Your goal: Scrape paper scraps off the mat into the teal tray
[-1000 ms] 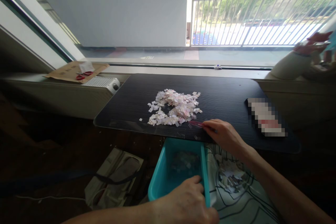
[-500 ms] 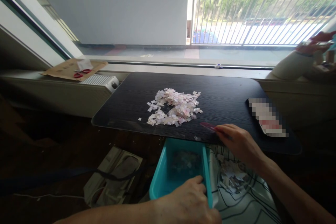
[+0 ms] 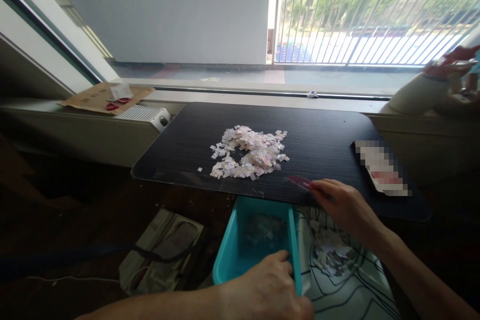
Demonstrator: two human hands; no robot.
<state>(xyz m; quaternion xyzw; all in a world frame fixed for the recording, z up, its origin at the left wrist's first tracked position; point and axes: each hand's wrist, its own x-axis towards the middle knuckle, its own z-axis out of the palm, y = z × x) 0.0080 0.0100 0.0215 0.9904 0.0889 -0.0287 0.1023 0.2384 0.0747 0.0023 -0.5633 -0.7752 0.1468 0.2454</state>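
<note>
A heap of small pale paper squares [image 3: 249, 153] lies in the middle of a black table [image 3: 318, 135]. My right hand [image 3: 343, 204] rests at the table's near edge, fingers closed on a flat pink card [image 3: 300, 182] that points left toward the heap. Below the table edge, my left hand [image 3: 268, 287] grips the near rim of a teal plastic bin [image 3: 228, 255] with several paper bits inside. More paper scraps [image 3: 330, 250] lie on the white patterned cloth on my lap.
A blurred flat object [image 3: 380, 167] lies on the table's right side. Another person's sleeve and hand [image 3: 431, 85] lean on the sill at the right. Cardboard with red scissors [image 3: 108, 99] and a white heater [image 3: 144, 116] sit at the left. A bag [image 3: 161, 252] lies on the floor.
My right hand has slid the pink card rightward along the table's near edge, away from the heap. My left hand and the bin have barely moved.
</note>
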